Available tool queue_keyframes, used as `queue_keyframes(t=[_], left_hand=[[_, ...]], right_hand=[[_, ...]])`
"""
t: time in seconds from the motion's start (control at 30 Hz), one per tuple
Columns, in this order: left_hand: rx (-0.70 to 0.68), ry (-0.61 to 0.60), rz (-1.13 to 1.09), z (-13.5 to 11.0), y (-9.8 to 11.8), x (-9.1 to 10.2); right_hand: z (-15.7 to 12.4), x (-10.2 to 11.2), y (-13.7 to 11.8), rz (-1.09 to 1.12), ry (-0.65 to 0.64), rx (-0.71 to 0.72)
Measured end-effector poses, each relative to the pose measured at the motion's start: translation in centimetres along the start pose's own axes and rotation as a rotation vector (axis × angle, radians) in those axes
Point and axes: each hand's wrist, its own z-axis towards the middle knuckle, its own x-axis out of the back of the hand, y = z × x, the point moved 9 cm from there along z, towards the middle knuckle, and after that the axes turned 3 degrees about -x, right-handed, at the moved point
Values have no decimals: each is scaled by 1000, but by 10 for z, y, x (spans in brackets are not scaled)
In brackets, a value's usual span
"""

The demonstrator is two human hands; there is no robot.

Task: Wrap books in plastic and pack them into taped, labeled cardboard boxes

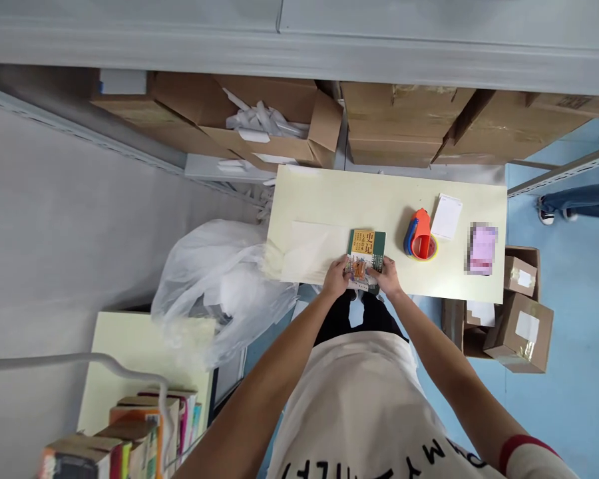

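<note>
Both my hands grip a book (367,247) with a green, yellow and white illustrated cover, held over the front edge of the pale table (329,193). My left hand (336,276) closes on its lower left side, the thumb on the cover. On the lower right side, my right hand (387,276) holds it the same way. A flat white sheet or bag (309,249) lies left of the book. To the right stands an orange and blue tape dispenser (420,236) with a yellow-edged roll, beside a stack of white labels (446,216).
A blurred pink item (482,249) lies at the table's right end. Clear plastic film (214,286) bulges at the left, above a side table with books (134,426). Cardboard boxes (394,123) line the shelf behind; parcels (519,332) sit at right. Another person's legs (584,199) show far right.
</note>
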Motion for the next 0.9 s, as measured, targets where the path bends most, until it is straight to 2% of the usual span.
queue_keyframes(t=[0.1,0.23,0.33,0.47,0.6,0.67,0.77,0.83,0.9], left_hand=[[-2,-16,-6,-1,0,0],[-19,-23,8,-4,6,4],[-43,-12,14,-9,14,4],[-100,-20,-59,-13,36,-7],[-221,-54,-178,-13,81,-21],[-287,-71,-240,-13,104,-21],[-345,-76,-367,-16,123,-9],[-335,-55,-477,-17,120,6],[-295,-19,-545,-17,106,23]], right_hand=[[-11,5,11,130,26,-89],[-20,21,32,214,157,-225],[-20,23,33,218,137,-236],[-25,37,12,170,187,-168],[-42,60,-20,79,309,-95],[-50,62,-36,38,347,-65],[-57,44,-59,-49,334,20],[-59,19,-72,-100,270,113],[-59,-10,-78,-130,190,190]])
